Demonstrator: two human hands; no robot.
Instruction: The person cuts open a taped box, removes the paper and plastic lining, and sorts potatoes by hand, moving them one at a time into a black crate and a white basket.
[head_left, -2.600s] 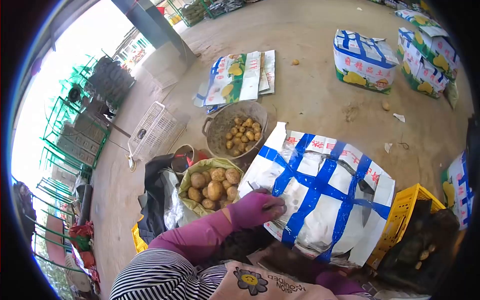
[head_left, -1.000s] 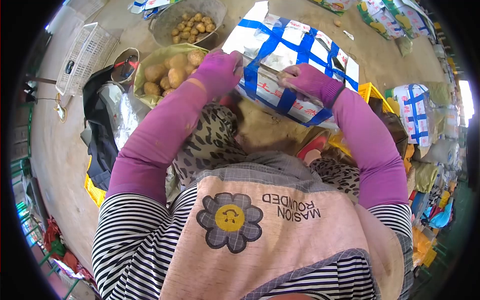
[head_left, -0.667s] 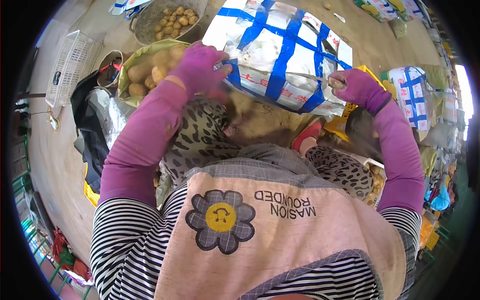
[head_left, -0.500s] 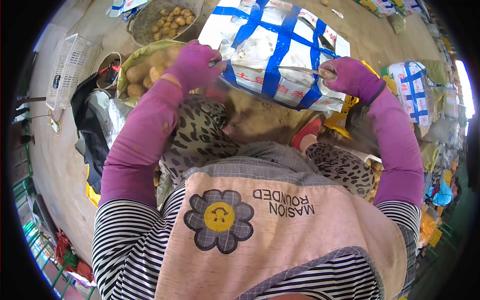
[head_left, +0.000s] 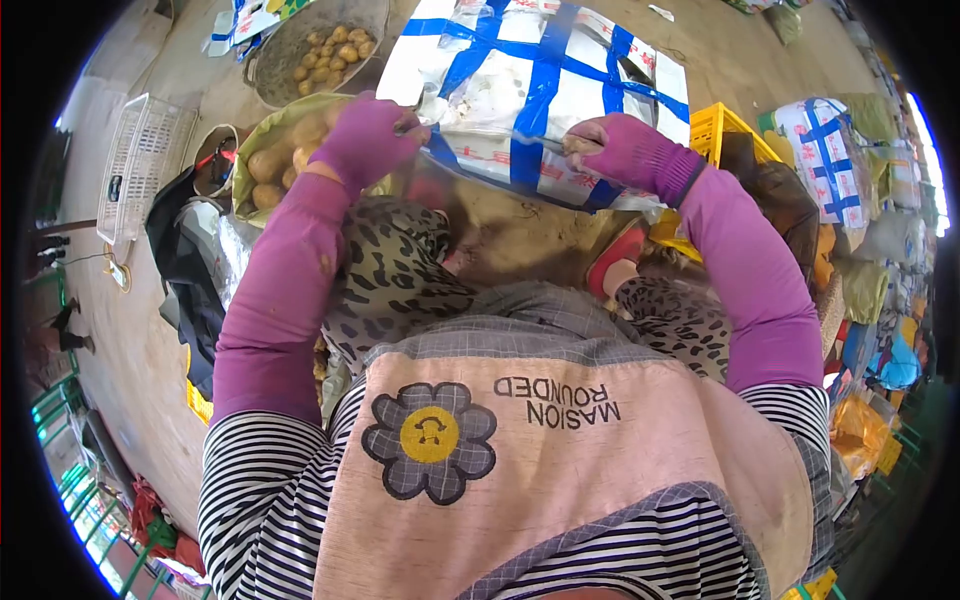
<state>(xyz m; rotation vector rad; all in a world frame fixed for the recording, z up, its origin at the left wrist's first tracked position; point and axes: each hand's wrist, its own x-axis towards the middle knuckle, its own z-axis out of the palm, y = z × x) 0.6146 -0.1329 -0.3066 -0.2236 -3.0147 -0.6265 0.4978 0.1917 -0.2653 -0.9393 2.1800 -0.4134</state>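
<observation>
A white box (head_left: 500, 100) crossed with blue tape and printed in red lies in front of my knees. My left hand (head_left: 372, 140), in a purple knit glove, is closed at the box's near left corner, its fingertips pinched together; what they hold is hidden. My right hand (head_left: 625, 152), gloved the same way, pinches a thin greyish strip along the near edge, where a blue tape band runs down the side. An open green sack (head_left: 245, 150) of potatoes (head_left: 268, 180) stands just beyond my left forearm.
A grey tub (head_left: 275, 65) with small potatoes sits at the back left. At the left stands a white plastic basket (head_left: 145, 165). A yellow crate (head_left: 722, 130) is right of the box, with another blue-taped white package (head_left: 822, 165) farther right.
My right hand has moved left along the near edge of the box, closer to my left hand. My left hand has shifted slightly left and stays closed.
</observation>
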